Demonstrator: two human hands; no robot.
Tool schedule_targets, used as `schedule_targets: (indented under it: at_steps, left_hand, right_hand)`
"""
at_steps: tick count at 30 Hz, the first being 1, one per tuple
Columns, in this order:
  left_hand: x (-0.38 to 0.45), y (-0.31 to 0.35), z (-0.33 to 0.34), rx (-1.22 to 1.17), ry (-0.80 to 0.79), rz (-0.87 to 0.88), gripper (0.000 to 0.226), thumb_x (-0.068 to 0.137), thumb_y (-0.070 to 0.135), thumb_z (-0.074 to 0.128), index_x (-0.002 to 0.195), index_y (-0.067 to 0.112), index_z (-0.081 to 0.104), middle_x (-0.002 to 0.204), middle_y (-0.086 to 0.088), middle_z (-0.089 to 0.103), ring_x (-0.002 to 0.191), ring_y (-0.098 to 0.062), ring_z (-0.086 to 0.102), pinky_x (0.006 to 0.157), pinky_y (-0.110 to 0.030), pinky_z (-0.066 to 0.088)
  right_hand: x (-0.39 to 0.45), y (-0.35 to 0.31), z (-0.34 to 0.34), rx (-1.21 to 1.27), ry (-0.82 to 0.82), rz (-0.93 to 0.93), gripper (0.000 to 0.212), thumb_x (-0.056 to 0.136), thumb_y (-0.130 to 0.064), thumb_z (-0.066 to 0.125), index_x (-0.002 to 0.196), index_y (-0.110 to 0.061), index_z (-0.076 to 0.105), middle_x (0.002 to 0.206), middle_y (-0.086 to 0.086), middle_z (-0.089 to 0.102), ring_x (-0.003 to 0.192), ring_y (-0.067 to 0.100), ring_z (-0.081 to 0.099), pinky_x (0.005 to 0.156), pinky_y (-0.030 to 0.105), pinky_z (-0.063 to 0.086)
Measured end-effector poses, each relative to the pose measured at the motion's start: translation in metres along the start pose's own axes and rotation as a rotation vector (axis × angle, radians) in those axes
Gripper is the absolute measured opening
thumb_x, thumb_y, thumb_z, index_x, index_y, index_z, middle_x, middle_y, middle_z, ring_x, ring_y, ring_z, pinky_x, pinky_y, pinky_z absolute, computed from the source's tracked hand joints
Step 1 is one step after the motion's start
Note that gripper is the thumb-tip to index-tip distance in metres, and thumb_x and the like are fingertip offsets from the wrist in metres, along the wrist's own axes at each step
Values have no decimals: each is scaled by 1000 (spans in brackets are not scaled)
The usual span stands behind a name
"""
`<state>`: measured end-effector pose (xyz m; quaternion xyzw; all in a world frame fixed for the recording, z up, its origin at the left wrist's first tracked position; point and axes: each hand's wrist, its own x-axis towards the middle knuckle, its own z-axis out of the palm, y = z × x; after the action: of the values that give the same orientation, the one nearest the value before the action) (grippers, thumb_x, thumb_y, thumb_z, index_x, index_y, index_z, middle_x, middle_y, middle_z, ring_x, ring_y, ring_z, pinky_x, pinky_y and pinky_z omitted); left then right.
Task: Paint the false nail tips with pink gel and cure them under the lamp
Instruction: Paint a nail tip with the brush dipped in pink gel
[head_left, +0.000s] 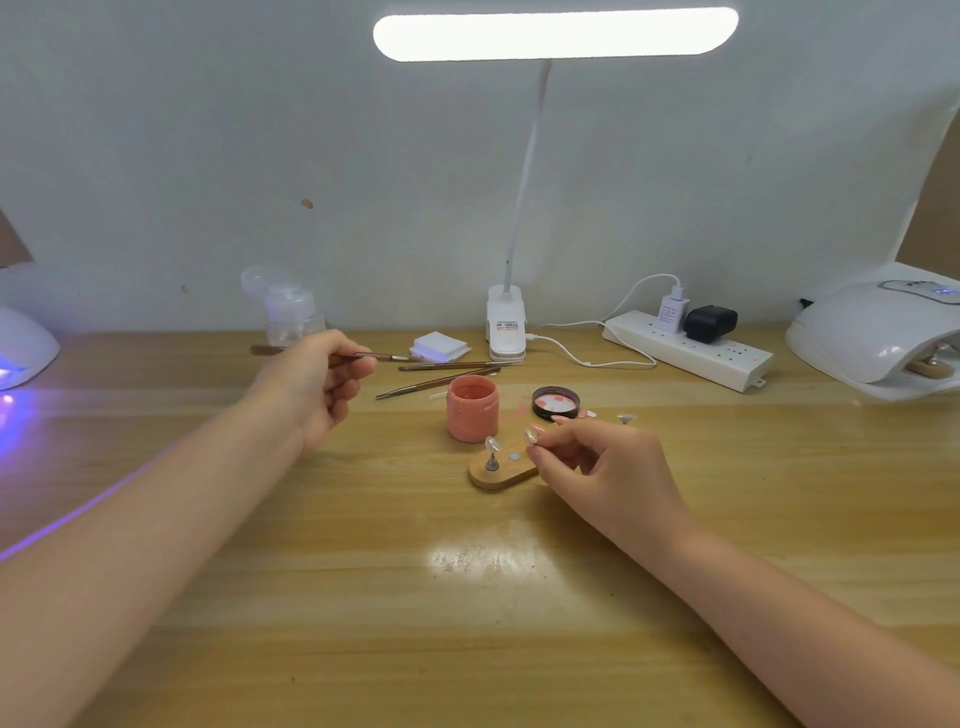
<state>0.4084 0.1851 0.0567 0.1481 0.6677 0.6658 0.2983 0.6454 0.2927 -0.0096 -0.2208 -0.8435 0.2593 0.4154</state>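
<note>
Oval wood stand (501, 470), clear tips, R hand (597, 467) pinching

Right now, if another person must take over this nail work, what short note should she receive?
Left hand holds a thin brown brush above the table.
Right hand pinches a clear nail tip on its stand at the oval wooden base; a second clear tip stands there too.
The open pink gel jar is behind the base, its black lid beside it.
Done: jar opened.
Left: paint both tips, then cure them.
</note>
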Motion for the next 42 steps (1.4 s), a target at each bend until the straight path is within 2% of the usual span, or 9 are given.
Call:
schedule_targets:
  at_steps: [3, 6, 9, 13, 18, 25, 33, 38, 42]
  left_hand:
    - [-19, -7, 7, -217, 12, 129, 9, 86, 15, 59, 79, 16, 65, 55, 5, 66, 44, -5, 48, 49, -18, 35]
    - [-44, -20, 21, -239, -66, 286, 14, 92, 12, 57, 83, 13, 68, 60, 2, 67, 50, -5, 51, 50, -16, 40]
    - [-67, -40, 28, -68, -112, 513, 17, 95, 8, 54, 91, 16, 68, 71, 4, 71, 60, -6, 55, 62, -19, 46]
    - [-92, -63, 35, 112, -235, 755, 15, 91, 10, 54, 100, 19, 63, 84, 17, 72, 73, 4, 64, 66, -7, 46]
    - [-95, -75, 31, 414, -259, 952, 16, 87, 29, 56, 101, 29, 64, 92, 14, 68, 90, -7, 63, 77, -10, 44]
    - [-92, -76, 32, 434, -276, 990, 17, 88, 29, 56, 100, 23, 67, 90, 9, 70, 87, -10, 65, 77, -17, 48]
    - [-95, -75, 28, 382, -289, 995, 19, 85, 30, 51, 95, 22, 66, 87, 10, 69, 86, -10, 65, 74, -13, 46]
    - [-95, -76, 32, 442, -292, 994, 17, 88, 18, 60, 102, 20, 70, 92, 9, 72, 89, -7, 66, 79, -12, 46]
    - [-97, -76, 27, 422, -305, 1031, 22, 85, 27, 53, 94, 17, 70, 88, 7, 72, 85, -8, 66, 78, -13, 46]
  right_hand:
    - [0, 0, 0, 27, -4, 16, 9, 79, -12, 76, 82, -20, 76, 66, -18, 65, 62, -2, 58, 58, 7, 39]
    - [1, -1, 0, 104, 13, 73, 10, 80, -13, 75, 79, -22, 74, 64, -12, 66, 58, 0, 56, 56, 12, 40]
    - [1, -3, -1, 146, 36, 96, 8, 81, -13, 75, 80, -21, 72, 68, -7, 69, 62, 3, 59, 60, 23, 50]
    - [1, -5, -2, 125, 47, 96, 2, 82, -13, 74, 82, -15, 73, 71, -1, 70, 64, 15, 61, 65, 36, 51]
    - [1, -5, -3, 116, 62, 76, 3, 82, -12, 74, 84, -11, 74, 72, -1, 71, 65, 14, 64, 67, 36, 53]
    - [1, -5, -4, 131, 56, 91, 5, 82, -12, 74, 87, -11, 75, 74, -2, 71, 67, 11, 65, 69, 35, 54]
    - [1, -6, -3, 148, 65, 103, 5, 82, -13, 74, 86, -11, 75, 71, 1, 71, 65, 15, 64, 69, 40, 54]
    - [1, -6, -3, 111, 79, 87, 5, 82, -11, 74, 86, -11, 75, 70, -4, 70, 63, 5, 63, 67, 32, 54]
    - [1, -5, -3, 103, 80, 98, 4, 82, -12, 73, 87, -11, 75, 68, -6, 69, 63, 5, 63, 67, 30, 55]
